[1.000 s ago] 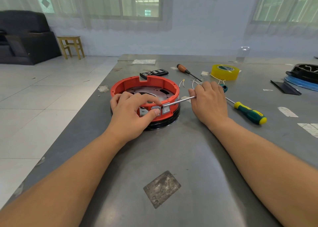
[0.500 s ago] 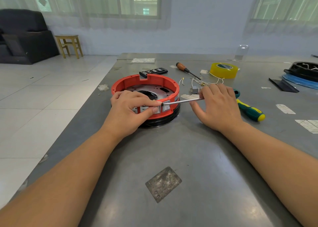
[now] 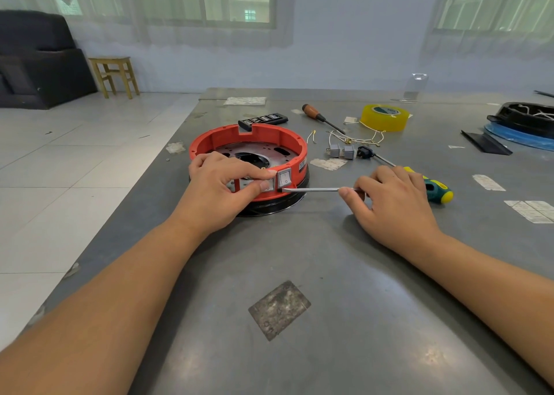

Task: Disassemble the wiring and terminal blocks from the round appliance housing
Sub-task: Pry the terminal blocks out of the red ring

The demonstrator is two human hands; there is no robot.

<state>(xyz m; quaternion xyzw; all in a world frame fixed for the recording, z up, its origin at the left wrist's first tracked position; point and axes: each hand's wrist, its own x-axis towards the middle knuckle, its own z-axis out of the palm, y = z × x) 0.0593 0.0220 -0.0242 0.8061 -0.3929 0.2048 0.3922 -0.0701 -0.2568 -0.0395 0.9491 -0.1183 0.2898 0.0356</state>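
A round red housing (image 3: 227,138) on a black base stands on the grey table (image 3: 329,319). Two grey rocker switches sit in its near wall. My left hand (image 3: 223,191) pinches the left switch (image 3: 267,184) between thumb and forefinger. My right hand (image 3: 392,206) grips a flat-blade screwdriver (image 3: 314,189) by its handle, which the hand hides. The blade tip touches the lower edge of the right switch (image 3: 284,178). Loose white wires (image 3: 353,138) and two grey terminal blocks (image 3: 341,151) lie to the right of the housing.
A green and yellow screwdriver (image 3: 434,188) lies behind my right hand. A brown-handled screwdriver (image 3: 320,119), a yellow tape roll (image 3: 384,117), a black bit case (image 3: 263,119) and a small black plug (image 3: 364,152) lie further back. A black housing (image 3: 527,119) sits far right.
My right hand has slid right and toward me along the table. The screwdriver tip dropped from the top of the right switch to its lower edge. My left hand stays on the left switch.
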